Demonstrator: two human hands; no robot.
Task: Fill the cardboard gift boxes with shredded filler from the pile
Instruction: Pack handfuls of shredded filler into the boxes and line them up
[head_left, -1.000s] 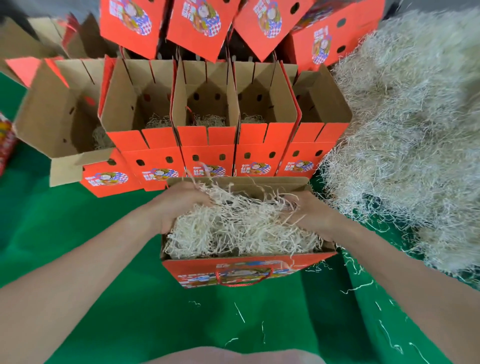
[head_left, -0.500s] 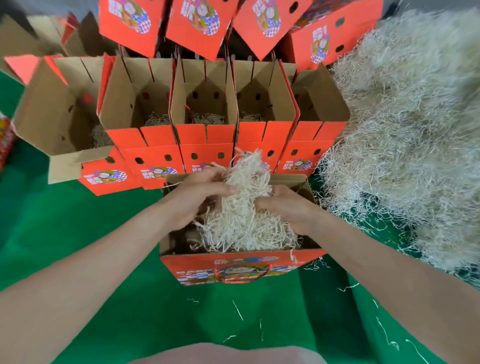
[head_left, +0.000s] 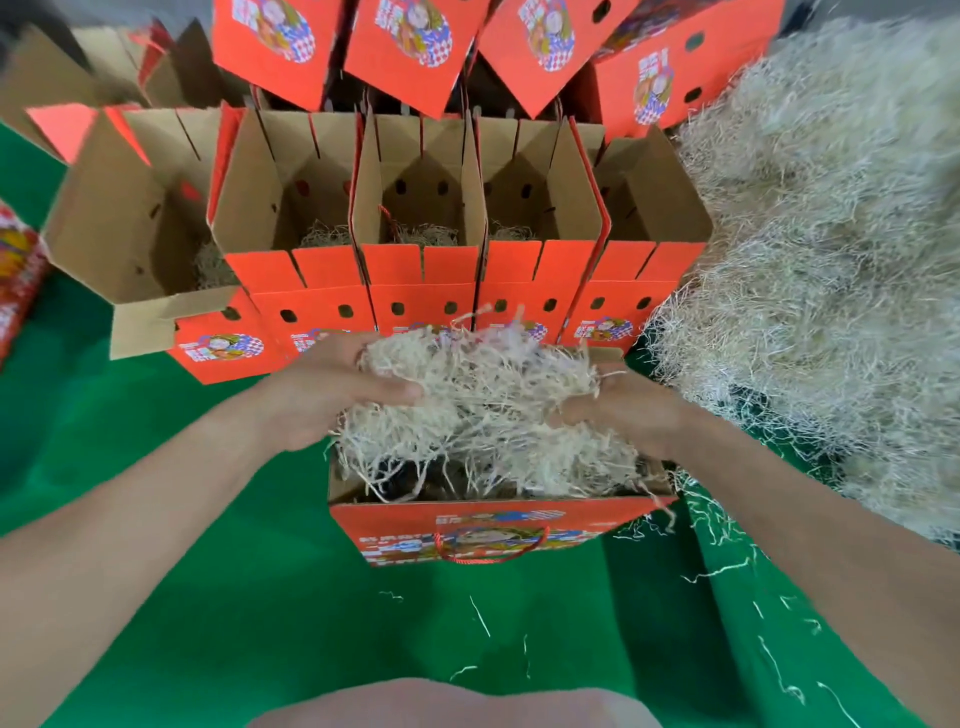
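step in hand: loading a clump of filler into the near box, judged about half done
left hand: at 9 o'clock of the clump, grip curled into the strands, thumb pressed against the near side
right hand: at 3 o'clock of the clump, grip curled in likewise, fingertips buried and unseen
why held so: squeezed from both sides, probably to hold the springy shreds in one wad narrow enough for the box mouth
clump against grip: caught between both palms, bulging above the knuckles toward 12 o'clock, lower fringe hanging past the rim into the box
box: open-topped at centre, red printed wall and cord handle facing 6 o'clock, dark gaps under the fringe, so likely not yet packed down
pile: heaped at 3 o'clock, just beside the box, likely set there for a short reach
row of boxes: at 12 o'clock, flaps up, a little filler low in several
green cloth: under everything, loose strands scattered toward 5 o'clock
next, as a guess: press down and spread into the corners
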